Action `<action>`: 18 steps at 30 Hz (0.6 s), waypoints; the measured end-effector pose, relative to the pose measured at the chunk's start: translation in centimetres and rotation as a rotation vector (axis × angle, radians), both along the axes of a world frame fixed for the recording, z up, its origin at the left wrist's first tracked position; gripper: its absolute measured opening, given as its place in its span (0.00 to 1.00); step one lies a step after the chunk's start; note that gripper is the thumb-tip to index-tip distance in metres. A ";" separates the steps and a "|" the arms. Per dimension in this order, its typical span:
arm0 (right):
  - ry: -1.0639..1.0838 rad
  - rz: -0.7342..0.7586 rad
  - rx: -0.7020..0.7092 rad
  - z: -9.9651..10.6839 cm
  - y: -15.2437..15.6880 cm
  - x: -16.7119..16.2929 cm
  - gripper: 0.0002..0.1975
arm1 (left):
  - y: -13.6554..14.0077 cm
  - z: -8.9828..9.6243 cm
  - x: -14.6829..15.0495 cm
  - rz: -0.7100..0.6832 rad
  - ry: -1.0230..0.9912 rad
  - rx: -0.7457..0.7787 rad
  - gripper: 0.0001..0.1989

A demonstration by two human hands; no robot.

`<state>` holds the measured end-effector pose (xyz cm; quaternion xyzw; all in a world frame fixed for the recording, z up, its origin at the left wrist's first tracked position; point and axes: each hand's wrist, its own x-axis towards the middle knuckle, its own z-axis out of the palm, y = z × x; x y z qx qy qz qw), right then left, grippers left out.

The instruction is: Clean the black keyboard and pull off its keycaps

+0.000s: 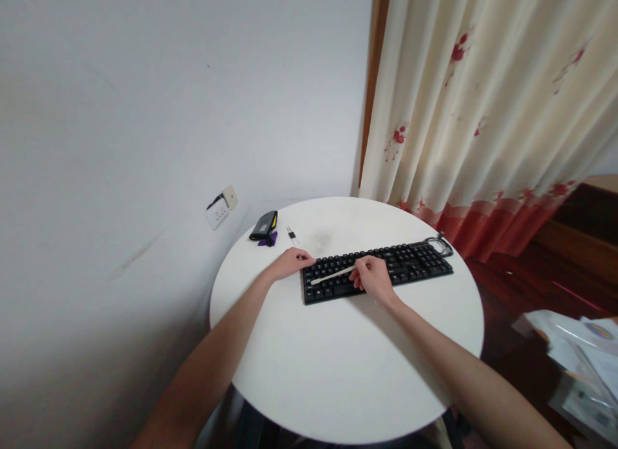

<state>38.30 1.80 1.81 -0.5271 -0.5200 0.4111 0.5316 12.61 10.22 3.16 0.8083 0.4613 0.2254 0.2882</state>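
Observation:
A black keyboard [420, 263] lies at a slant on the round white table. My right hand [373, 278] is closed in a pinch round a thin off-white stick [333, 276] with a slightly wider end. That end points left and is over the keys at the keyboard's left part; whether it touches them I cannot tell. At the keyboard's upper left corner, my left hand [292, 262] grips the edge with thumb and bent fingers. The keyboard's coiled cable [440, 244] rests at its far right end.
On the white table [309, 372], a dark wallet-like case [264, 225] sits at the back left against a purple item [268, 239]. Nearby lies a small black-and-white object [291, 234]. A wall socket [217, 212], a curtain [463, 114] and plastic bags [574, 346] surround the table.

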 end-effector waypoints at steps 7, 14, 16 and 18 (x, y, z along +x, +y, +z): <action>-0.038 -0.001 -0.002 -0.1 0.1 0.1 0.11 | -0.2 0.3 0.1 -0.001 -0.004 0.000 0.22; -0.052 -0.020 -0.022 -0.2 0.5 0.7 0.09 | -0.4 0.5 0.1 0.008 -0.008 -0.012 0.21; -0.053 -0.020 -0.035 -0.1 0.5 0.9 0.09 | -0.5 0.6 0.2 0.010 -0.011 -0.017 0.21; -0.051 -0.028 -0.045 0.0 0.6 1.2 0.09 | -0.5 0.6 0.2 0.014 -0.010 -0.017 0.21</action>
